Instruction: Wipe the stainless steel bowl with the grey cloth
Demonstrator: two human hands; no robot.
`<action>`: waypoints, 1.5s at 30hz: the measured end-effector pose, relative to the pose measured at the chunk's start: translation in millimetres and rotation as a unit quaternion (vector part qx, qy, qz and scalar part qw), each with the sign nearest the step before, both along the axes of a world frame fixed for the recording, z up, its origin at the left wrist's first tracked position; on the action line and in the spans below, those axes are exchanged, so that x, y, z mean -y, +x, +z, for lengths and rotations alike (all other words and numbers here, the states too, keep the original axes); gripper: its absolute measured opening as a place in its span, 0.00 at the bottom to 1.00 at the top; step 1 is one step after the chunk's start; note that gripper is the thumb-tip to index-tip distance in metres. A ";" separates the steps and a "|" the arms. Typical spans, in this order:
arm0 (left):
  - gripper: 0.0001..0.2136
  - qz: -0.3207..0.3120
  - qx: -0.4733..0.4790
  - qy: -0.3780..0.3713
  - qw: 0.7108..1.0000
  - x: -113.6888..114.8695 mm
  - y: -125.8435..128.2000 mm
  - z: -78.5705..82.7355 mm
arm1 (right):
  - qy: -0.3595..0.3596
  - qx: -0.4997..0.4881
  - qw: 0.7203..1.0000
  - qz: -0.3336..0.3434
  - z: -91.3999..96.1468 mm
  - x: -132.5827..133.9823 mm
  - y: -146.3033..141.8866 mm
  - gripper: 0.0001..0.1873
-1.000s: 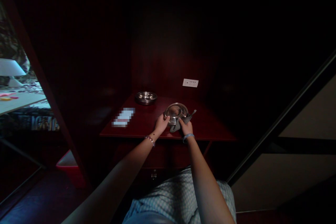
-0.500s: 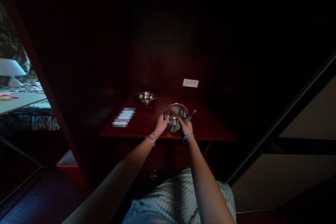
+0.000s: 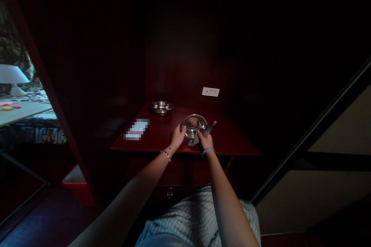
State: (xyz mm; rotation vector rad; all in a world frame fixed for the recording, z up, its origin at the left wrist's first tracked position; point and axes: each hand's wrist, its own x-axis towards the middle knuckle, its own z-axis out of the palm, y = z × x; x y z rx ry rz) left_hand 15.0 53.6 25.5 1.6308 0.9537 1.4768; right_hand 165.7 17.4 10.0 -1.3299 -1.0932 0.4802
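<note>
A shiny metal bowl (image 3: 192,122) is held over the front of the dark red desk (image 3: 226,139), tilted a little toward me. My left hand (image 3: 179,135) grips its left rim, thumb on the inner side. On the right rim, my right hand (image 3: 205,139) is closed on a grey cloth (image 3: 193,139) that is pressed against the bowl. One end of the cloth sticks out to the right past my fingers. Behind and to the left, more metal bowls (image 3: 161,108), seemingly stacked, sit on the desk.
A blurred-out pale rectangle (image 3: 136,129) lies at the desk's left side. On the back wall is a white power socket (image 3: 210,92). Dark panels enclose the desk at both sides. Down at the left stands a red bin (image 3: 78,185), and beyond it a white lamp (image 3: 13,77).
Almost nothing differs. The bowl in my hands has shifted or tilted very slightly; both hands keep their hold.
</note>
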 end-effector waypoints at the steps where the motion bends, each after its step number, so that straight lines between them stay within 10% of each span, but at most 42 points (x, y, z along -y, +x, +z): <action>1: 0.09 0.001 0.000 -0.002 1.000 -0.2 0.2 -0.4 | -0.001 0.002 1.000 -0.002 -0.7 -0.6 0.4 0.22; 45: 0.09 0.019 0.038 -0.026 0.999 -3.6 2.1 -4.6 | -0.020 0.012 1.000 -0.005 -1.8 -6.5 -4.7 0.19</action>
